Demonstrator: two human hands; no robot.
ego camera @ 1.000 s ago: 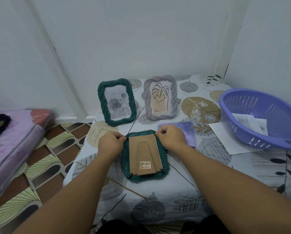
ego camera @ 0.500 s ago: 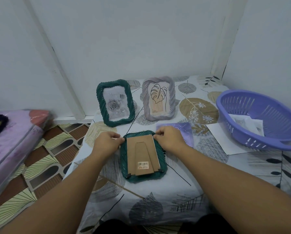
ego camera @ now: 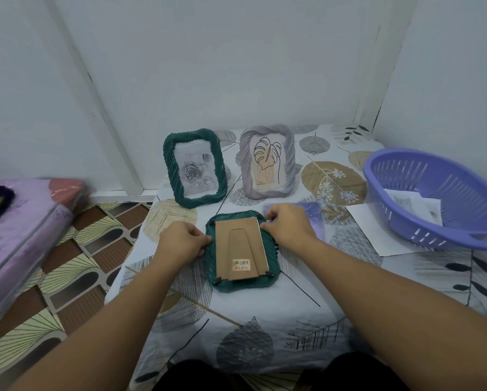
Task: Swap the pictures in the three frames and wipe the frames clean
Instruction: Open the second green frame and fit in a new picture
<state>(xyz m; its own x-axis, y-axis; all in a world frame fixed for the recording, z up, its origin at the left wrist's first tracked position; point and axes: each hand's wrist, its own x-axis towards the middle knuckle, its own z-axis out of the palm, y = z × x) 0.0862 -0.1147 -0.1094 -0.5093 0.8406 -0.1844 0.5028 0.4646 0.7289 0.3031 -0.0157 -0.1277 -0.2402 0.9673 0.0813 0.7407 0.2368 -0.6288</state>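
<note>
Green face-down frame (ego camera: 243,283) at table (ego camera: 265,320) centre, cardboard backing (ego camera: 240,246) up. Left hand (ego camera: 181,242) at 9 o'clock, right hand (ego camera: 289,225) at 1 o'clock, fingers curled, pinching frame edges. Risk: bent retaining tabs or creased backing if forced.

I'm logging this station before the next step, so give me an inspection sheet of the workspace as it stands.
Surface: table under a leaf-print cloth.
Job's things: green frame face down, cardboard back up; second green frame and grey frame standing behind; purple picture beside it.
Clutter: purple basket holding papers; white sheet.
Grippers: left hand and right hand pinch the lying frame's edges.
Cables: nothing seen.
Surroundings: white walls, patterned floor, mattress to the left.
</note>
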